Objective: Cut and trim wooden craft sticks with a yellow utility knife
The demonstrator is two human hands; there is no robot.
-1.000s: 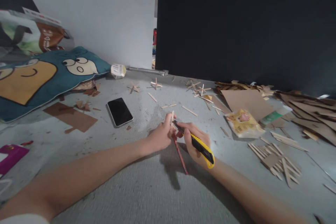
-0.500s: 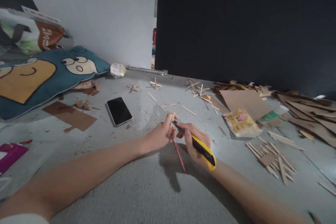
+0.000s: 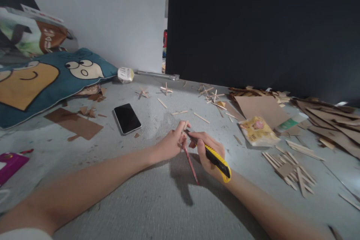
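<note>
Near the middle of the table, my left hand [image 3: 172, 143] is closed, with the pale end of a small wooden stick [image 3: 185, 124] poking up between thumb and finger. A thin pink pencil-like stick [image 3: 192, 167] slants down from under the same fingers toward the tabletop. My right hand [image 3: 209, 150] grips a yellow and black utility knife [image 3: 218, 159]. Its blade end points up-left and meets the wooden stick at my left fingertips. Whether the blade is cutting into the wood is too small to tell.
A phone [image 3: 127, 119] lies left of my hands, cardboard pieces [image 3: 74, 123] beyond it. Loose wooden sticks [image 3: 201, 117] are scattered ahead. On the right are a yellow tissue pack [image 3: 258, 131], a stick pile [image 3: 292, 170] and stacked cardboard [image 3: 332, 123]. A blue cushion [image 3: 92, 63] sits back left.
Both hands keep nearly the same place and grip. The knife's front end appears shifted very slightly against the wooden stick, and the whole view has drifted a little.
</note>
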